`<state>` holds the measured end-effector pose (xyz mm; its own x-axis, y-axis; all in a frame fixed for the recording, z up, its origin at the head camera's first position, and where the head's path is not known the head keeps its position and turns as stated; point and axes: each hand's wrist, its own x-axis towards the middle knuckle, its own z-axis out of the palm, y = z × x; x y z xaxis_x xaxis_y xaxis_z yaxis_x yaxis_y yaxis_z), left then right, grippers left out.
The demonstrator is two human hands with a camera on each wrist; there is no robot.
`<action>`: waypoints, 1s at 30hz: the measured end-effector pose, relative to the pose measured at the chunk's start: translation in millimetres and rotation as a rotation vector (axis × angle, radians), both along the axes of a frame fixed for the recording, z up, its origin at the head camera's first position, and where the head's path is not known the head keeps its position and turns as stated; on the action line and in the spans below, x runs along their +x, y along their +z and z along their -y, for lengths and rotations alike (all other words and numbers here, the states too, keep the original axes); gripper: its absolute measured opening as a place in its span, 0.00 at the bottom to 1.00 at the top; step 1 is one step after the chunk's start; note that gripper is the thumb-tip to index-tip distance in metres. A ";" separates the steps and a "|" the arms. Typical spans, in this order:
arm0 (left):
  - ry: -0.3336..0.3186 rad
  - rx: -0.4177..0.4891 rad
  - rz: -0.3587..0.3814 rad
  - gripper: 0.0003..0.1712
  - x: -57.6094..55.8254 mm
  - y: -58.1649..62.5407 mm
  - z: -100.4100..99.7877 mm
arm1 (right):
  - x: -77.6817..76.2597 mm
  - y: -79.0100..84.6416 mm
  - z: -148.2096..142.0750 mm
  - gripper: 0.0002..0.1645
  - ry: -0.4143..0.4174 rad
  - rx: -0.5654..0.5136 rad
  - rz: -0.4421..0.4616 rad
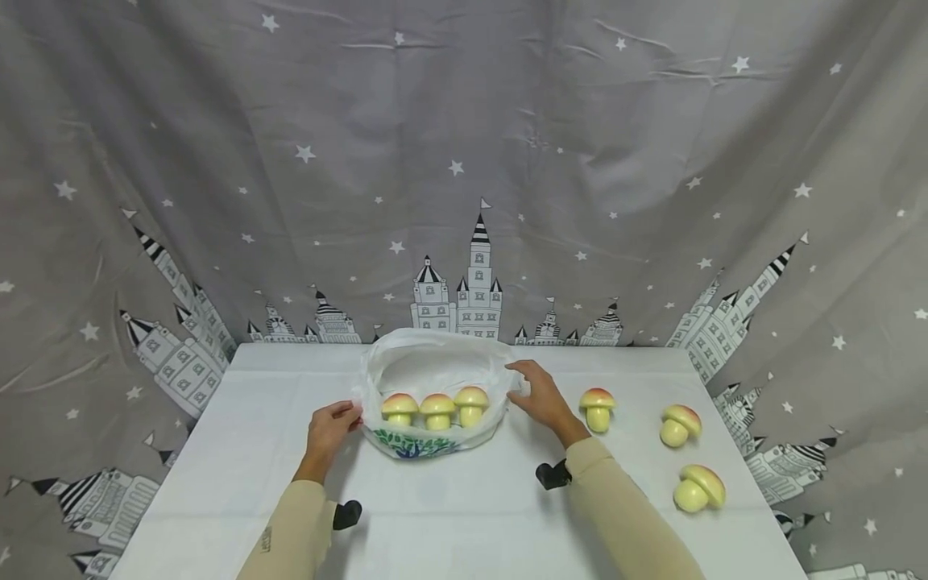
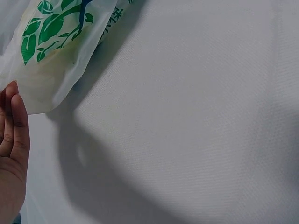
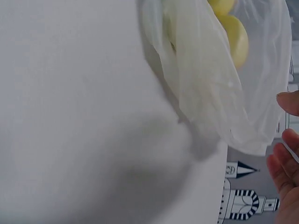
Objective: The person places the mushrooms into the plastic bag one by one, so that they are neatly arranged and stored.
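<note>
A white plastic bag (image 1: 435, 342) with a green leaf print lies with its mouth spread wide. Inside it, three toy mushrooms (image 1: 438, 411) with yellow stems and reddish caps sit side by side. My left hand (image 1: 329, 427) is at the bag's left edge, its fingers (image 2: 19, 126) fairly straight and the tips against the plastic; its thumb is hidden in the left wrist view. On the other side, my right hand (image 1: 542, 395) is at the bag's right rim. Its thumb (image 3: 288, 101) and fingers stand apart near the plastic, gripping nothing.
Right of the bag, a mushroom (image 1: 598, 409) stands near my right forearm. Farther right lie another mushroom (image 1: 680, 425) and a tilted one (image 1: 699, 488). A white cloth covers the table (image 1: 449, 532); behind it hangs a grey curtain (image 1: 551, 177) with castles and stars.
</note>
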<state>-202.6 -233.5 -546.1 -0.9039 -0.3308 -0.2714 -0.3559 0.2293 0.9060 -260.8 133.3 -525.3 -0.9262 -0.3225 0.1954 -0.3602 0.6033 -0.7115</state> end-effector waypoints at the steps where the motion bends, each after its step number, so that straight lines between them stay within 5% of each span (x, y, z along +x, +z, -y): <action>1: 0.000 -0.002 0.001 0.22 0.0 0.0 0.1 | -0.3 0.2 -2.9 0.29 -0.013 -0.019 -0.005; 13: -0.005 -0.005 0.005 0.22 -0.6 -0.3 0.3 | -2.4 -5.9 -38.3 0.36 -0.113 -0.105 0.007; 23: -0.010 -0.040 0.043 0.21 -2.6 -2.3 -0.7 | 1.9 -2.0 -73.0 0.34 -0.186 -0.023 0.006; 30: -0.014 -0.032 0.045 0.21 -3.1 -2.0 -0.1 | 1.1 0.8 -100.1 0.32 -0.204 0.010 0.090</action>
